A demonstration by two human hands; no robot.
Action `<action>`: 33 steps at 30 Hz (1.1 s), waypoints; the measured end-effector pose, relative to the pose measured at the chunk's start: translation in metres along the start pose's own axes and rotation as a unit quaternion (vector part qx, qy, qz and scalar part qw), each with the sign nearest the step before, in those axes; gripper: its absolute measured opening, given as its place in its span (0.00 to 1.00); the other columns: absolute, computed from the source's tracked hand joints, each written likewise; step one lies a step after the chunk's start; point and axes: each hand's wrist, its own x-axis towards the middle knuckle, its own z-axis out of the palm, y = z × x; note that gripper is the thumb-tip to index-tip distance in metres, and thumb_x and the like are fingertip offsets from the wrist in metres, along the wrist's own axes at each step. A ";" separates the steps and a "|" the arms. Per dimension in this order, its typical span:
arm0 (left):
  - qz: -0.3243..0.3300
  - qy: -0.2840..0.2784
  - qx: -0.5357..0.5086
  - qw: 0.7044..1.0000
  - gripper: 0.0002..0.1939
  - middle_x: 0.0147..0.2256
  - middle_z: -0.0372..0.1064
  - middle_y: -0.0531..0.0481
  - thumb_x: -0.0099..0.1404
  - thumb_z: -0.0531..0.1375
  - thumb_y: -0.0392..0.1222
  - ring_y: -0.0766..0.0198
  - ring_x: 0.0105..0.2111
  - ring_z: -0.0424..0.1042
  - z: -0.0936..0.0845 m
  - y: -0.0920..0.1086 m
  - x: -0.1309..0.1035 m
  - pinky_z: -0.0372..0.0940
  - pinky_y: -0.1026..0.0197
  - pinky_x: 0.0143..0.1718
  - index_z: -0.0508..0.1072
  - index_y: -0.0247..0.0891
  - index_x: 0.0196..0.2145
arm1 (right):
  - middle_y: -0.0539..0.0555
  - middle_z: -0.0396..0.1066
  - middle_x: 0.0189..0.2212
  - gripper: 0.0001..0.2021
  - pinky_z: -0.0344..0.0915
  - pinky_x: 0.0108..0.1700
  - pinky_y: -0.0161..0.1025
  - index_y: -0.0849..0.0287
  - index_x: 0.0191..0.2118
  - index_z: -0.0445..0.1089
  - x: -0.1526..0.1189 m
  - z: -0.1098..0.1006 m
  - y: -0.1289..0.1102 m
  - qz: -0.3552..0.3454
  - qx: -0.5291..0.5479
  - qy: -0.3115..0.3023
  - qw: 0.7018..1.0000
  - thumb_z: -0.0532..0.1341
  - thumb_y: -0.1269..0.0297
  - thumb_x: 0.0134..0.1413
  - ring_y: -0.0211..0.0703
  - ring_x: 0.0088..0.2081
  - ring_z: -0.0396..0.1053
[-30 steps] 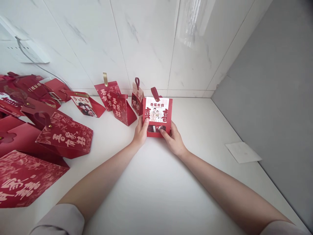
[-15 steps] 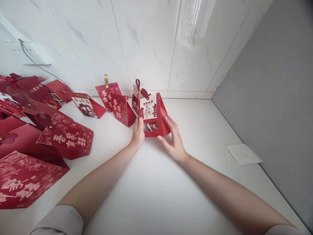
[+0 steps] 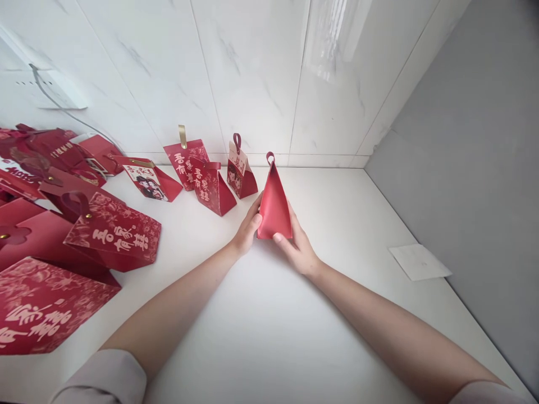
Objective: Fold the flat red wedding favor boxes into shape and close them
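Note:
Between my two hands stands a red triangular gift box (image 3: 275, 205) with a ribbon loop at its peak. Its plain red triangular side faces me, so the printed panels are hidden. My left hand (image 3: 247, 229) holds the box's left side, thumb on the near edge. On the right side, my right hand (image 3: 297, 242) grips it, with the thumb at the lower front edge and the fingers behind. Just left of it are a small box with a cartoon couple (image 3: 241, 171) and a red box with pale lettering (image 3: 213, 188).
A box with a gold ribbon loop (image 3: 187, 163) and a couple-print box (image 3: 150, 179) stand farther left. Several larger red gift boxes (image 3: 115, 230) crowd the left side. A tiled wall (image 3: 252, 78) rises behind the white table (image 3: 269, 325). A white plate (image 3: 420, 262) lies at right.
The gift box has been turned between my hands, from its printed, windowed front to its plain triangular side. My left hand has shifted slightly right with it.

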 end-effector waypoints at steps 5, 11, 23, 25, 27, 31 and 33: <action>-0.005 -0.005 0.006 1.000 0.34 0.70 0.44 0.51 0.69 0.50 0.61 0.53 0.70 0.43 -0.001 -0.004 0.002 0.44 0.49 0.71 0.53 0.49 0.68 | 0.44 0.46 0.71 0.29 0.46 0.72 0.53 0.43 0.71 0.42 0.002 -0.002 0.001 0.065 0.054 0.010 0.996 0.47 0.47 0.68 0.46 0.72 0.42; -0.002 -0.008 0.016 1.000 0.33 0.70 0.43 0.51 0.70 0.49 0.59 0.52 0.70 0.43 -0.003 -0.007 0.001 0.44 0.48 0.70 0.51 0.48 0.68 | 0.44 0.44 0.71 0.30 0.45 0.72 0.51 0.44 0.71 0.43 0.004 -0.002 0.003 0.063 0.087 0.000 0.994 0.49 0.48 0.68 0.47 0.71 0.43; 0.012 -0.009 0.010 1.000 0.32 0.71 0.42 0.52 0.71 0.48 0.58 0.52 0.70 0.42 -0.002 -0.007 0.003 0.43 0.47 0.71 0.51 0.49 0.69 | 0.46 0.49 0.70 0.29 0.48 0.71 0.51 0.44 0.70 0.45 0.006 -0.002 0.003 0.059 0.107 0.000 0.993 0.51 0.50 0.68 0.47 0.69 0.49; 0.013 -0.009 0.007 1.000 0.32 0.71 0.42 0.51 0.71 0.49 0.58 0.52 0.70 0.42 -0.002 -0.007 0.003 0.43 0.47 0.70 0.51 0.48 0.69 | 0.46 0.50 0.70 0.29 0.48 0.71 0.51 0.44 0.70 0.46 0.006 -0.002 0.003 0.061 0.106 0.004 0.993 0.51 0.50 0.68 0.47 0.69 0.49; 0.012 -0.009 0.006 1.000 0.32 0.71 0.42 0.51 0.71 0.49 0.58 0.52 0.70 0.42 -0.002 -0.007 0.003 0.43 0.47 0.70 0.51 0.48 0.69 | 0.47 0.51 0.69 0.28 0.48 0.71 0.52 0.44 0.70 0.47 0.005 -0.001 0.004 0.064 0.104 0.007 0.992 0.51 0.50 0.68 0.48 0.69 0.49; 0.011 -0.011 0.005 1.000 0.32 0.71 0.41 0.51 0.71 0.48 0.58 0.53 0.70 0.43 -0.002 -0.007 0.003 0.43 0.47 0.71 0.50 0.48 0.69 | 0.48 0.54 0.68 0.28 0.47 0.71 0.52 0.44 0.70 0.48 0.005 -0.001 0.005 0.066 0.104 0.009 0.992 0.51 0.50 0.68 0.47 0.69 0.49; 0.012 -0.011 0.006 1.000 0.32 0.71 0.42 0.51 0.71 0.48 0.58 0.53 0.70 0.43 -0.002 -0.007 0.003 0.43 0.47 0.71 0.50 0.48 0.69 | 0.48 0.55 0.67 0.28 0.48 0.71 0.52 0.44 0.70 0.48 0.005 -0.001 0.005 0.065 0.105 0.010 0.992 0.51 0.50 0.68 0.47 0.69 0.49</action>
